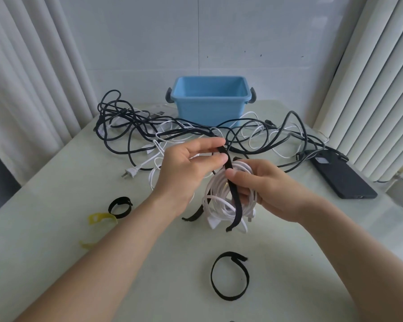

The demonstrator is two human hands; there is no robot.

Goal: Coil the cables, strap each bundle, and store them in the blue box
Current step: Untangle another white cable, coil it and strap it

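A coiled white cable (221, 194) is held above the table's middle by my right hand (265, 189), whose fingers and thumb wrap around the coil. A black strap (233, 194) runs over the coil, its lower end hanging loose. My left hand (186, 168) pinches the strap's upper end between thumb and fingers. The blue box (211, 101) stands at the back of the table, nothing visible inside. In front of it lies a tangle of black and white cables (149, 133).
A closed black strap loop (229, 275) lies near the front, another black loop (119, 206) and yellow straps (101, 218) at the left. A black phone (340, 177) lies at the right edge. Curtains hang on both sides.
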